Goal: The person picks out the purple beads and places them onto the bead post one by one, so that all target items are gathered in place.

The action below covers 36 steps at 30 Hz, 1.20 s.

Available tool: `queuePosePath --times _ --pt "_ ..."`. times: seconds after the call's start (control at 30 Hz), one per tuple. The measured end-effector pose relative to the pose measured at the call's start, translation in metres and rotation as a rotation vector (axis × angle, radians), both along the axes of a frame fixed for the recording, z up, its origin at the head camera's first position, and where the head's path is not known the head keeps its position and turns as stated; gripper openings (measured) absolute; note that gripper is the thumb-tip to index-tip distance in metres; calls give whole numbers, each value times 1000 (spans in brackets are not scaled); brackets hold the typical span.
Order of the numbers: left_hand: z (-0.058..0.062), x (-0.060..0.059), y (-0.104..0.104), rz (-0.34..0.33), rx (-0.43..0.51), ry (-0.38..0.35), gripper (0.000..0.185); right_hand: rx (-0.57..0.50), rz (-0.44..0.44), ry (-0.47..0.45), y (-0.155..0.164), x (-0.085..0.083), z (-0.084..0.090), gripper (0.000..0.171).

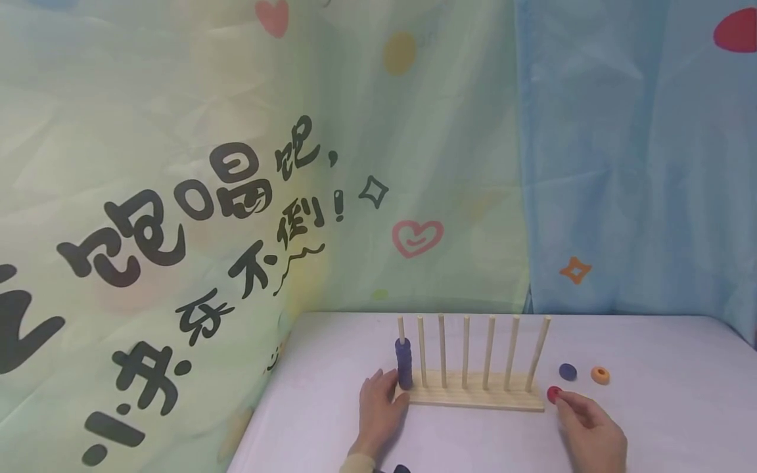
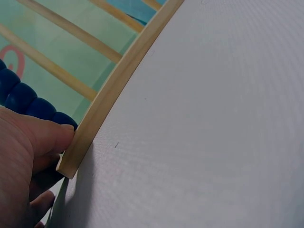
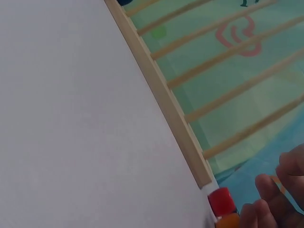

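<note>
- A pale tabletop (image 1: 662, 420) carries a wooden rack (image 1: 473, 394): a flat base with seven upright dowels in a row.
- The dowel at the rack's left end holds a stack of dark blue rings (image 1: 405, 364), reaching most of the way up; the other six dowels are bare.
- The left hand (image 1: 381, 410) rests at the left end of the base, its thumb pressed against the wood just below the blue stack. The left wrist view shows its fingers (image 2: 45, 137) loosely curled at the corner of the base; this grip closes on nothing.
- The right hand (image 1: 591, 430) lies just beyond the right end of the rack, and its fingertips (image 1: 564, 398) touch a red ring (image 1: 553, 393) lying flat on the tabletop beside the base corner. Whether this grip pinches the ring or only touches it cannot be told.
- A loose dark blue ring (image 1: 568, 372) and an orange ring (image 1: 600, 375) lie near each other, a little behind the red one.
- Printed fabric backdrops (image 1: 236, 164) hang behind the tabletop.
</note>
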<state>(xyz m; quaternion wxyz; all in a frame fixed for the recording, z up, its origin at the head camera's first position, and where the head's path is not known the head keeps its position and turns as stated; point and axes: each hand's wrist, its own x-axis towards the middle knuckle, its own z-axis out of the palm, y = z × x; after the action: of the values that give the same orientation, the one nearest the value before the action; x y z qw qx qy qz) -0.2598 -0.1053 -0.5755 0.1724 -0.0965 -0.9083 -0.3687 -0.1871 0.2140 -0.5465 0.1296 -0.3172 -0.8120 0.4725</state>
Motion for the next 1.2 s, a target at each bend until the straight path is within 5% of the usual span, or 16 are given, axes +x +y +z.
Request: queuePosePath --times 0.3,0.73,0.97,1.2 --pt "-1 -1 0 17 -12 11 41 3 -85 2 15 -3 -3 42" --pt "-1 -1 1 15 -4 -5 40 21 -155 -17 46 -23 -47 48" --pt "-1 -1 1 25 -2 -32 41 62 -135 5 47 -27 -45 47" --pt "-1 -1 1 19 0 -25 41 110 -116 19 50 -26 -22 42"
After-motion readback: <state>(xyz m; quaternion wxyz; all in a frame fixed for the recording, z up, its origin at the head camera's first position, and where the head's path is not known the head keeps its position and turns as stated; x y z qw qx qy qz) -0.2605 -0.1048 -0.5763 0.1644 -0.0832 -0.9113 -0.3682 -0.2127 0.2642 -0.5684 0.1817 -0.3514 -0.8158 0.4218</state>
